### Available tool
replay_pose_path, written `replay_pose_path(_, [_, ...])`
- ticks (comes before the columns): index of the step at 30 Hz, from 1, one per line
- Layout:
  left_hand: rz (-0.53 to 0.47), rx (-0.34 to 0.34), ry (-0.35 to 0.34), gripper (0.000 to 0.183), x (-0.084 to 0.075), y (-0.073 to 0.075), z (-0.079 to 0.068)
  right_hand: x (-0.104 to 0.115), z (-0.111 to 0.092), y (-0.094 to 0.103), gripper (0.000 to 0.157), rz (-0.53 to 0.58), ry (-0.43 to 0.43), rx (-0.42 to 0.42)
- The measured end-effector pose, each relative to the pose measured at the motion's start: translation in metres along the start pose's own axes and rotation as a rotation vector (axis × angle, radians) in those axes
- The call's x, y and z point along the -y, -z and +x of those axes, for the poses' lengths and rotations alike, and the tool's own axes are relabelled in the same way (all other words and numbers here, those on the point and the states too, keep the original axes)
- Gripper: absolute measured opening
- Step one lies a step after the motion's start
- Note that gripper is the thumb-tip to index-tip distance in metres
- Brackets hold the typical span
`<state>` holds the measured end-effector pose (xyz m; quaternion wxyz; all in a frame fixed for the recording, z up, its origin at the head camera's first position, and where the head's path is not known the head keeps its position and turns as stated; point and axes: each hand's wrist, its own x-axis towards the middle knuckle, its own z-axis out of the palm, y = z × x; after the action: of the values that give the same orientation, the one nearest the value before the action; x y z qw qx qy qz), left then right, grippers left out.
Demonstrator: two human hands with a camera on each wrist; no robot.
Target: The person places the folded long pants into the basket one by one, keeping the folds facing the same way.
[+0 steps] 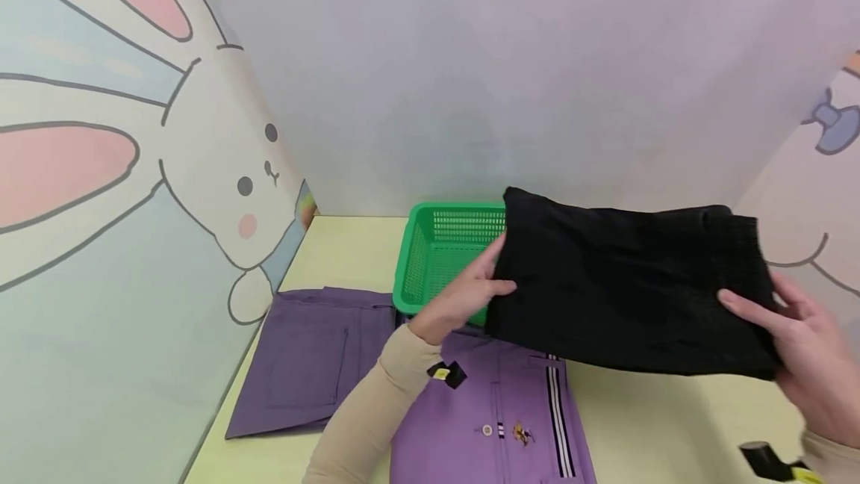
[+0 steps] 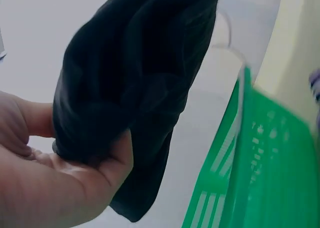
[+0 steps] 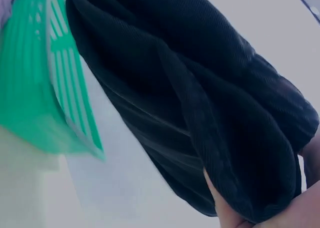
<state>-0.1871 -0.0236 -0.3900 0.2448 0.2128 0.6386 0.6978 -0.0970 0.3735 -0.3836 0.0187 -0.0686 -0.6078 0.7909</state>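
Note:
A folded pair of black pants (image 1: pixel 625 286) with a gathered band at the right end is held up in the air by both hands. My left hand (image 1: pixel 463 293) grips its left end, thumb on the near face and fingers behind. At the banded end my right hand (image 1: pixel 802 338) holds on the same way. In the left wrist view, the left hand (image 2: pixel 75 173) pinches the thick folded edge. Ribbed cloth and open folds of the black pants (image 3: pixel 200 98) show in the right wrist view. Behind them stands a green plastic basket (image 1: pixel 430 260), partly covered by the pants.
Folded dark purple pants (image 1: pixel 309 364) lie on the pale yellow table (image 1: pixel 349 245) at the left. Lighter purple pants (image 1: pixel 463 424) with a button and striped trim lie in front of the basket. Walls with painted rabbits (image 1: pixel 215 170) enclose the table.

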Motion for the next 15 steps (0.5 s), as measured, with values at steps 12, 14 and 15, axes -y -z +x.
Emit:
replay_pose_path(12, [0.075,-0.247,-0.024,0.088,0.01,0.085,-0.033,-0.038,0.056,-0.105,0.075,0.062,-0.103,0.087])
replay_pose_path(14, [0.093,-0.279,-0.013,0.088,0.011,0.095,-0.035,-0.043,0.065,-0.115,0.079,0.023,-0.112,0.083])
replay_pose_path(15, [0.1,-0.292,-0.008,0.088,0.012,0.098,-0.036,-0.047,0.07,-0.119,0.081,-0.001,-0.115,0.078])
